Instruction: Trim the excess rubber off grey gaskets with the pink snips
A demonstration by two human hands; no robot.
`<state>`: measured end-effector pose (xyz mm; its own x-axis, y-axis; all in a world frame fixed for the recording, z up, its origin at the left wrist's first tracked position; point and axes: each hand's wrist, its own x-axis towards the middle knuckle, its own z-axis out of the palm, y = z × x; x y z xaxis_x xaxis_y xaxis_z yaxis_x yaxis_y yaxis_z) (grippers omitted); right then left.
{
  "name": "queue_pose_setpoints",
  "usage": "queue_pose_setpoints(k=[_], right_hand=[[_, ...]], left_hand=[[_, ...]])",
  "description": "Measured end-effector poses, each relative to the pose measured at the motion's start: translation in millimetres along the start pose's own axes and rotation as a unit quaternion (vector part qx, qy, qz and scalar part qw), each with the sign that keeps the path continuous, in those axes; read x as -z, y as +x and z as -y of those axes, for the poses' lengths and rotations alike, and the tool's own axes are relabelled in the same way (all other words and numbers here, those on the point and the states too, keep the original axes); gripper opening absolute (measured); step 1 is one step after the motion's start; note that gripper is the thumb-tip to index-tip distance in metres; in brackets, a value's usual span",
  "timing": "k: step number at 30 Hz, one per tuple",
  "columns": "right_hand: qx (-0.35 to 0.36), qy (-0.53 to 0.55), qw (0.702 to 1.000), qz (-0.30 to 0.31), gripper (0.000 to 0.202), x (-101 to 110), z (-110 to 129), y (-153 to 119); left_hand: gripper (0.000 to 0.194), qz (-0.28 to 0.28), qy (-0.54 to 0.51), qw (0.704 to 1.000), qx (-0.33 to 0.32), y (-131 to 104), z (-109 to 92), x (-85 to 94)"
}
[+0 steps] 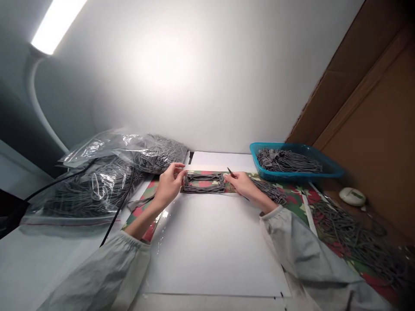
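Note:
Grey cord-like strands form a rectangular frame lying on the patterned cloth, just beyond the white sheet. At its left end is my left hand, thumb and fingertips parted, touching or very near the corner. My right hand is at the right end, its fingers closed round a thin dark pointed tool, with the fingertips by the frame's right corner. Whether the left fingertips pinch a strand is too small to tell.
Clear plastic bags of grey strands fill the left side. A blue tray of strands stands back right, near a white mouse-like object and loose strands. A lamp hangs upper left; cardboard stands right.

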<state>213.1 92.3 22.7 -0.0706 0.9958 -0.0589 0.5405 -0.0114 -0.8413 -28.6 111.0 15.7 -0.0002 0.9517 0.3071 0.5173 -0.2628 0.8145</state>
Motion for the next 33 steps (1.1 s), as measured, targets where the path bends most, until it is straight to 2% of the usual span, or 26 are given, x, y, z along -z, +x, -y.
queue_pose_setpoints(k=[5, 10, 17, 22, 24, 27, 33], right_hand=[[-0.044, -0.034, 0.998, -0.03, 0.032, -17, 6, 27], [-0.053, -0.092, 0.993, -0.044, 0.031, -14, 7, 26], [-0.039, -0.185, 0.982, 0.015, 0.028, 8, 3, 21], [-0.032, -0.231, 0.972, 0.038, 0.029, 5, 5, 17], [-0.032, -0.243, 0.969, 0.032, 0.029, 5, 7, 15], [-0.033, -0.254, 0.967, 0.011, 0.029, 14, 10, 14], [-0.04, -0.24, 0.967, -0.082, 0.028, 51, 18, 13]], left_hand=[[0.028, 0.04, 0.107, 0.993, -0.005, 24, 16, -7.7], [0.029, 0.048, 0.203, 0.977, -0.035, 26, 17, -11.4], [0.029, 0.021, 0.282, 0.954, -0.103, 7, -7, -14.6], [0.024, 0.125, 0.276, 0.929, -0.21, -15, -22, -44.0], [0.026, 0.143, 0.272, 0.922, -0.236, -24, -21, -58.3], [0.03, 0.141, 0.27, 0.92, -0.249, -32, -13, -72.2], [0.031, 0.129, 0.265, 0.923, -0.249, -33, -4, -73.3]])
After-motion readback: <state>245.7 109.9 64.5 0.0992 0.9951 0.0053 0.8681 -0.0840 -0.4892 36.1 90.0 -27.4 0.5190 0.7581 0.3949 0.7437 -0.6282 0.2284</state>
